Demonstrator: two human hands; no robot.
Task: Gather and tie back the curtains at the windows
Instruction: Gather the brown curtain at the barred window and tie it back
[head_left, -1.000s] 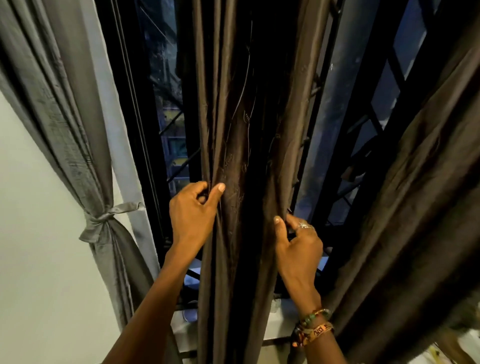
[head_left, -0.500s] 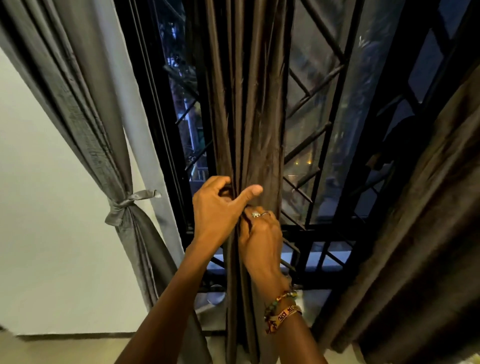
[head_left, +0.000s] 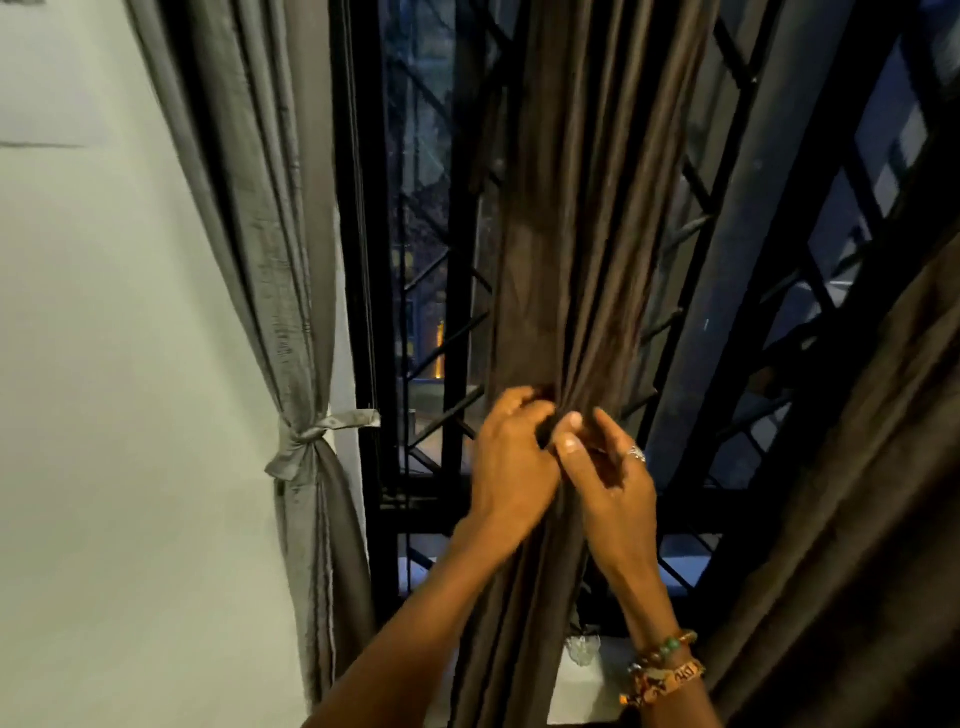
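Observation:
A dark brown curtain (head_left: 576, 234) hangs in the middle of the window, bunched into a narrow column of folds. My left hand (head_left: 511, 460) grips the bunch from its left side at waist height. My right hand (head_left: 605, 475), with a ring and wrist bracelets, pinches the folds from the right, thumb pressed against the cloth beside my left thumb. The two hands touch around the gathered fabric. At the left a grey curtain (head_left: 270, 218) hangs gathered, held by a knotted grey tie (head_left: 311, 434).
Behind the curtains runs a black window frame (head_left: 358, 260) with a diagonal metal grille (head_left: 441, 343). Another dark brown curtain (head_left: 857, 493) hangs loose at the right. A pale wall (head_left: 104, 364) fills the left. A white sill (head_left: 576, 686) lies below.
The hands, a curtain's width apart a second ago, have come together and squeezed the brown curtain into a tight bunch. My view has shifted right and upward.

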